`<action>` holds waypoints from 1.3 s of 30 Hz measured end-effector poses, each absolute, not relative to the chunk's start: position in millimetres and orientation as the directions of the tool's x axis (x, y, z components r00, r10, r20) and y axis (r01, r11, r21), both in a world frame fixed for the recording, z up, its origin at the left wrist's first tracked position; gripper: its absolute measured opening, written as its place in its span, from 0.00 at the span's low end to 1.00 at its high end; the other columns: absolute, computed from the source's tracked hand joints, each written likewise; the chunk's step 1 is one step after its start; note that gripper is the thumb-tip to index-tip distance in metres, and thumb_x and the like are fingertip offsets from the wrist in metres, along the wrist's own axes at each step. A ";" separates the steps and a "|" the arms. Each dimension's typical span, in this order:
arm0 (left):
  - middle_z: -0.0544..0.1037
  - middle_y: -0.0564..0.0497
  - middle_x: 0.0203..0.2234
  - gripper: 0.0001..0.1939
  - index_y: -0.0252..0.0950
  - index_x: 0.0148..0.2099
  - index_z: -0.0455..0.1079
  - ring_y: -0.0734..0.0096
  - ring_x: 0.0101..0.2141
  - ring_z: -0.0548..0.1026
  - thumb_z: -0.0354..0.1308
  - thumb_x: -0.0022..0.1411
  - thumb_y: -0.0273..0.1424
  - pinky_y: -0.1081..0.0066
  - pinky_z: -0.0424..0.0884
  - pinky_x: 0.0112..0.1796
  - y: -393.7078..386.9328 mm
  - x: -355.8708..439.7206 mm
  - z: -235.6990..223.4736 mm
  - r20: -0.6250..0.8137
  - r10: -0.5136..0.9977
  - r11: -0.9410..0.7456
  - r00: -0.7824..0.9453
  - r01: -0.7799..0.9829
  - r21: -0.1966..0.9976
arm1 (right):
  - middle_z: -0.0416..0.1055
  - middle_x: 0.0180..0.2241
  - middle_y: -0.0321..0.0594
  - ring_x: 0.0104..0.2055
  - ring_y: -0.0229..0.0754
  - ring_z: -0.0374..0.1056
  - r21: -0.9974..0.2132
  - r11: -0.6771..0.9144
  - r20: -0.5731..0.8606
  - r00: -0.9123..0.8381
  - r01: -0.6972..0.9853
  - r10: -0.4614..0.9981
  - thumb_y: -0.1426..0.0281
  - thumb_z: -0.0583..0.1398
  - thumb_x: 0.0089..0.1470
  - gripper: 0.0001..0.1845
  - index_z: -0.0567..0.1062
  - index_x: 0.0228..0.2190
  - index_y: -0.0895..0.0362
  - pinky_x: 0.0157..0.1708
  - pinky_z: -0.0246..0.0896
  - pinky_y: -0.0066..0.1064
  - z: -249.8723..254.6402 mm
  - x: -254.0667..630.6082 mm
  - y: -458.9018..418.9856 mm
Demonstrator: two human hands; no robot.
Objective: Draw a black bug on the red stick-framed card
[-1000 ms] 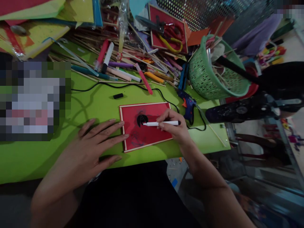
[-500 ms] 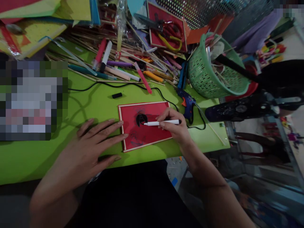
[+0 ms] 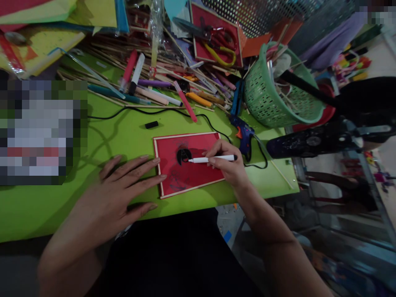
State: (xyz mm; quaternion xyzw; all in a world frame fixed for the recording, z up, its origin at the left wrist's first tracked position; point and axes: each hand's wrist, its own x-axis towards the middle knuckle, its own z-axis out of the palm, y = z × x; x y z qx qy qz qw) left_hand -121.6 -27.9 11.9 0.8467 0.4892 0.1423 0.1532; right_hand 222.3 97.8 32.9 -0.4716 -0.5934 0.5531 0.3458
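Note:
A red panel (image 3: 198, 179) edged with thin wooden sticks lies on the green table. Near its middle is a rounded black drawing (image 3: 183, 156), with fainter dark lines around it. My right hand (image 3: 227, 161) pinches a white marker (image 3: 204, 159), whose tip is at the right side of the black shape. My left hand (image 3: 130, 181) lies flat with fingers spread, two fingertips touching the panel's left edge. Behind the panel, a black marker cap (image 3: 151, 124) lies loose on the table.
Markers and thin sticks (image 3: 154, 84) are heaped along the back, by scissors (image 3: 219, 45) on another red panel. A blue glue gun (image 3: 244, 134) with a black cord lies right of my panel. A green basket (image 3: 262, 95) stands behind it. Colored sheets (image 3: 55, 49) are at the back left.
The marker tip has shifted slightly right, and more black shows inside the drawn shape. My left hand stays at the panel's edge.

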 end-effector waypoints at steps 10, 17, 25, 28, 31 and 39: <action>0.72 0.64 0.79 0.27 0.63 0.70 0.79 0.56 0.77 0.72 0.48 0.84 0.61 0.51 0.50 0.81 -25.0 -114.4 21.0 0.067 0.922 -0.357 0.382 0.769 0.530 | 0.75 0.24 0.31 0.27 0.40 0.67 -0.993 -0.022 -0.056 -0.289 0.119 0.956 0.61 0.77 0.51 0.11 0.84 0.31 0.50 0.30 0.63 0.35 28.8 221.6 99.0; 0.71 0.63 0.80 0.28 0.62 0.73 0.77 0.55 0.77 0.72 0.48 0.84 0.60 0.49 0.50 0.81 -25.2 -115.6 18.6 0.096 0.906 -0.402 0.411 0.771 0.494 | 0.76 0.25 0.32 0.26 0.40 0.67 -0.993 -0.041 -0.071 -0.275 0.111 0.959 0.61 0.78 0.51 0.11 0.85 0.31 0.50 0.28 0.60 0.33 29.3 221.1 99.2; 0.72 0.62 0.79 0.27 0.61 0.72 0.78 0.55 0.77 0.72 0.48 0.86 0.58 0.49 0.51 0.80 -25.5 -114.6 20.6 0.085 0.913 -0.387 0.399 0.777 0.496 | 0.77 0.25 0.32 0.26 0.39 0.67 -0.994 -0.035 -0.065 -0.301 0.104 0.951 0.60 0.79 0.52 0.12 0.85 0.31 0.50 0.30 0.64 0.34 30.3 220.3 98.8; 0.73 0.63 0.78 0.27 0.63 0.71 0.79 0.57 0.77 0.73 0.48 0.85 0.60 0.51 0.50 0.81 -24.0 -114.3 21.0 0.086 0.917 -0.373 0.389 0.763 0.528 | 0.77 0.25 0.32 0.26 0.40 0.66 -0.991 -0.052 -0.088 -0.301 0.127 0.950 0.58 0.79 0.52 0.13 0.84 0.31 0.50 0.30 0.65 0.35 31.1 220.5 98.2; 0.74 0.63 0.78 0.27 0.63 0.70 0.80 0.57 0.76 0.74 0.49 0.84 0.62 0.53 0.50 0.81 -23.0 -115.0 20.9 0.088 0.917 -0.374 0.389 0.762 0.528 | 0.78 0.26 0.33 0.26 0.39 0.65 -0.986 -0.064 -0.108 -0.306 0.152 0.946 0.58 0.79 0.52 0.14 0.84 0.32 0.51 0.29 0.62 0.34 33.1 220.5 97.6; 0.74 0.63 0.78 0.26 0.64 0.71 0.80 0.57 0.76 0.74 0.50 0.84 0.60 0.52 0.51 0.80 -24.6 -115.6 19.0 0.089 0.915 -0.384 0.395 0.778 0.498 | 0.79 0.26 0.34 0.26 0.39 0.66 -0.985 -0.060 -0.108 -0.307 0.162 0.946 0.59 0.79 0.53 0.13 0.85 0.32 0.51 0.28 0.56 0.33 33.6 220.7 97.3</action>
